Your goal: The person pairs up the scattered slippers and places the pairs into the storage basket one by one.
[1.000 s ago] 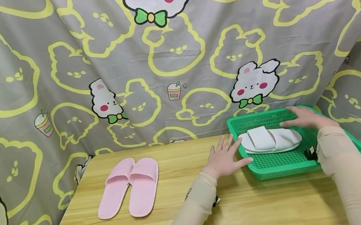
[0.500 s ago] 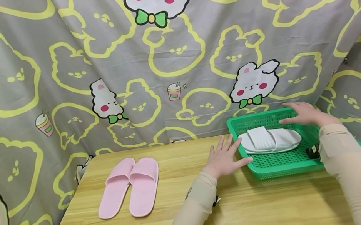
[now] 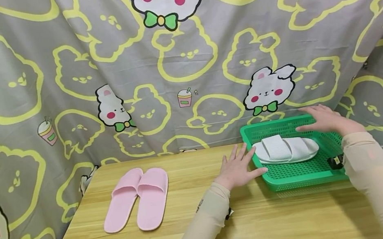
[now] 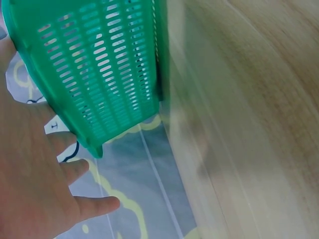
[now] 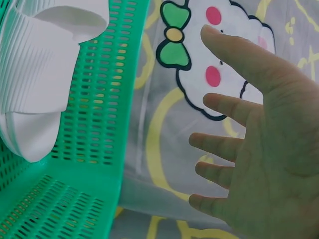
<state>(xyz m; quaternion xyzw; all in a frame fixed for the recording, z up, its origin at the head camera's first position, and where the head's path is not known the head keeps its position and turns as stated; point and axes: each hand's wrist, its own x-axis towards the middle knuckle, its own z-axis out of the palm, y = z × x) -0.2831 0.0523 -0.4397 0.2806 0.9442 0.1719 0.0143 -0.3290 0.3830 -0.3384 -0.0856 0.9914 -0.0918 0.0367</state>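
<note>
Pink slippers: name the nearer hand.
Left: the left hand is right of the pink slippers, beside the green basket; the right hand is farther right, near the basket's far rim.

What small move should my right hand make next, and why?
Perhaps lower your right hand to the basket's right rim. It's spread and holding nothing, the white slippers already lie inside, and your left hand is at the left rim.

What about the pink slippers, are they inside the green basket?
No, the pink slippers lie on the wooden table, apart from the green basket.
</note>
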